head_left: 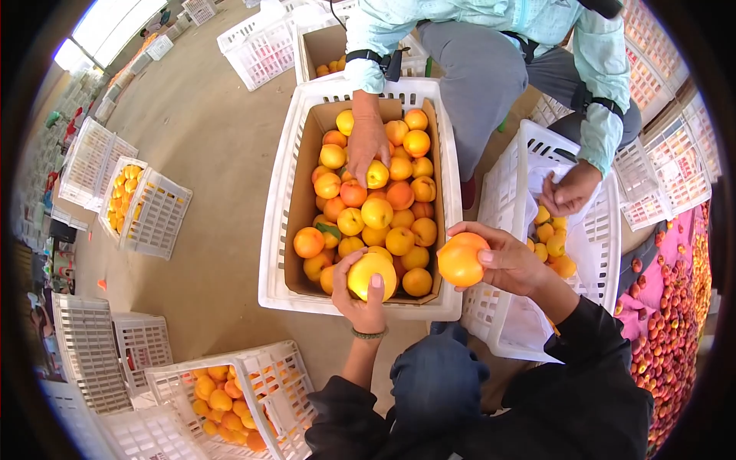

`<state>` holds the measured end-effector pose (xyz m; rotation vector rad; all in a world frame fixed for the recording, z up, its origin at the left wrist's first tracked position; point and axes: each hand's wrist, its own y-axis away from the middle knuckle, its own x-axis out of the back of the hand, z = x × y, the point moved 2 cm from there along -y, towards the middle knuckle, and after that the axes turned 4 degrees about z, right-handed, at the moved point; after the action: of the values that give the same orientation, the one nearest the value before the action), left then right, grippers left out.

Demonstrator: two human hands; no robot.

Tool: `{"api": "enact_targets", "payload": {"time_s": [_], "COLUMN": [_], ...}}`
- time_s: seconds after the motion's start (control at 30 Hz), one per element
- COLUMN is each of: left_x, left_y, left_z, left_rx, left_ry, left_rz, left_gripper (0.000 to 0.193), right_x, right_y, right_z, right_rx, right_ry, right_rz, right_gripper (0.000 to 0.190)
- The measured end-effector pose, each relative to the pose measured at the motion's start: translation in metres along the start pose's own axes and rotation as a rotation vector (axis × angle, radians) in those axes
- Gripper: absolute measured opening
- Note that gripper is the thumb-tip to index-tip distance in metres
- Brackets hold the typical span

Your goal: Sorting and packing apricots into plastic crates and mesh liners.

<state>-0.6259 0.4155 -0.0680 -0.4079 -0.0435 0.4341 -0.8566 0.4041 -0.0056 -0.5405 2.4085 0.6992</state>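
Note:
My left hand grips a yellow peach, thumb across its near side, over the front edge of a white plastic crate. In my right hand is an orange-yellow peach, held by the crate's front right corner. Cardboard lines this crate, which is full of yellow and orange peaches; one has a green leaf on it. Across from me, a co-worker's hand reaches in and touches a yellow peach. The co-worker's other hand hangs over a second crate.
That second white crate, at right, has a pale liner and yellow peaches. A tilted crate of peaches stands at lower left, another crate farther left. Many red peaches lie on pink cloth at far right.

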Motion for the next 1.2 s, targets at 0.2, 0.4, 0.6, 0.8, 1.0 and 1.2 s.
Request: {"api": "enact_targets", "payload": {"time_s": [0.2,0.4,0.6,0.8,1.0,1.2], "left_x": [0.000,0.001,0.001,0.001,0.000,-0.002], "left_y": [0.000,0.001,0.001,0.001,0.001,0.001], "left_z": [-0.002,-0.002,-0.002,-0.003,-0.003,-0.002], "left_rx": [0.015,0.025,0.042,0.037,0.015,0.012], "left_ry": [0.022,0.024,0.033,0.027,0.006,0.010], "left_rz": [-0.020,0.018,0.121,0.094,0.056,0.055], "left_gripper": [0.042,0.041,0.039,0.039,0.041,0.041], "right_x": [-0.008,-0.007,-0.009,0.003,0.011,0.000], "right_y": [-0.006,-0.030,-0.093,-0.118,-0.133,-0.132], "right_z": [0.001,-0.005,0.053,0.107,0.104,0.116], "right_rx": [0.168,0.373,0.470,0.165,-0.032,0.066], "right_ry": [0.202,1.027,1.911,1.596,1.472,1.449], "right_rz": [0.076,0.072,-0.070,-0.364,-0.095,0.002], "right_gripper": [0.056,0.053,0.051,0.054,0.066,0.049]}}
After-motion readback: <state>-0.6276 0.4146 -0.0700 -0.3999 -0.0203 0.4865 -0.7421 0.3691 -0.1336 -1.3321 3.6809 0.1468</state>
